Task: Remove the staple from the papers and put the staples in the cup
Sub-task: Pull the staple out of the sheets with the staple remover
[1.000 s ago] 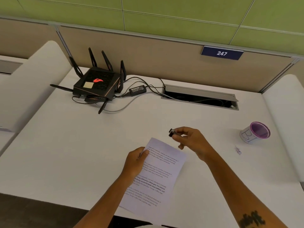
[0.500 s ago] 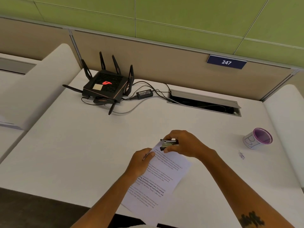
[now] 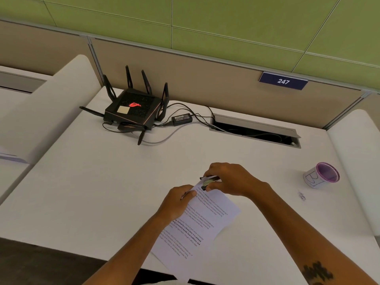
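Note:
Printed papers (image 3: 207,225) lie slanted on the white desk (image 3: 102,182), their lower end hanging past the front edge. My left hand (image 3: 176,202) pinches the papers' upper left edge. My right hand (image 3: 230,179) grips a small black staple remover (image 3: 209,182) and holds it against the papers' top corner. The staple itself is hidden under the tool. A white cup (image 3: 320,175) with a purple rim lies tilted at the right, its mouth facing me. A tiny cluster of loose staples (image 3: 301,196) sits on the desk just in front of the cup.
A black router (image 3: 133,112) with antennas, a power brick (image 3: 182,119) and cables sit at the back left. An open cable slot (image 3: 255,130) lies at the back centre. White side partitions flank the desk on both sides.
My right hand came down and left with the staple remover, from above the papers onto their top corner. My left hand kept its hold on the papers.

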`<act>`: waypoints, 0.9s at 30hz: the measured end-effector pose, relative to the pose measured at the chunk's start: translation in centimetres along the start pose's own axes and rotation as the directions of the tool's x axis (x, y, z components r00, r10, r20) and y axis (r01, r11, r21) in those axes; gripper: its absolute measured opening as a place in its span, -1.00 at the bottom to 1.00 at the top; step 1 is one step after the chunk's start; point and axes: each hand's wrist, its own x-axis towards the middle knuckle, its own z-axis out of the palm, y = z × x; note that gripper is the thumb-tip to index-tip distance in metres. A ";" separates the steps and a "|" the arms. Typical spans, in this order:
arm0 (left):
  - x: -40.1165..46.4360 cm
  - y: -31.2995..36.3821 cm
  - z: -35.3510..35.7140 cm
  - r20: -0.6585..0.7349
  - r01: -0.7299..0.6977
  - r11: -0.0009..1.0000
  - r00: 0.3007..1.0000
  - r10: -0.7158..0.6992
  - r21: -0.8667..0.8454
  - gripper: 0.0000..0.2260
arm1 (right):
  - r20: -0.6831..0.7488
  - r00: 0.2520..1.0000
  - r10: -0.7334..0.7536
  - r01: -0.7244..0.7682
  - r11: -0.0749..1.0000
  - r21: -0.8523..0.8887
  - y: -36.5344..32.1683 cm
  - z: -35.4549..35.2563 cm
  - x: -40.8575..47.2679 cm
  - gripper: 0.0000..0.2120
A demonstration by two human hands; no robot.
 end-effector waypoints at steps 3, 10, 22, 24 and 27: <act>0.0 0.0 -0.2 0.011 -0.010 1.000 1.000 0.010 0.000 -0.78 | -0.006 1.000 -0.021 0.021 0.999 -0.031 -0.3 -0.1 0.3 -0.63; 0.0 -0.2 -0.6 0.015 -0.031 0.999 0.999 0.031 -0.014 -0.84 | 0.006 0.999 -0.048 0.048 0.996 -0.077 -1.0 -0.6 0.5 -0.71; 0.8 2.1 -0.4 0.022 -0.082 0.994 0.996 0.084 -0.071 -0.63 | -0.040 0.992 -0.120 0.114 0.985 -0.132 -2.0 -1.0 0.4 -0.79; 1.1 2.0 -0.3 0.003 -0.092 0.994 0.996 0.093 -0.057 -0.64 | -0.044 0.991 -0.124 0.117 0.984 -0.133 -2.0 -1.1 0.3 -0.82; 1.1 1.9 -0.2 -0.012 -0.103 0.994 0.995 0.103 -0.033 -0.67 | -0.042 0.990 -0.134 0.126 0.982 -0.142 -2.0 -1.3 0.1 -0.84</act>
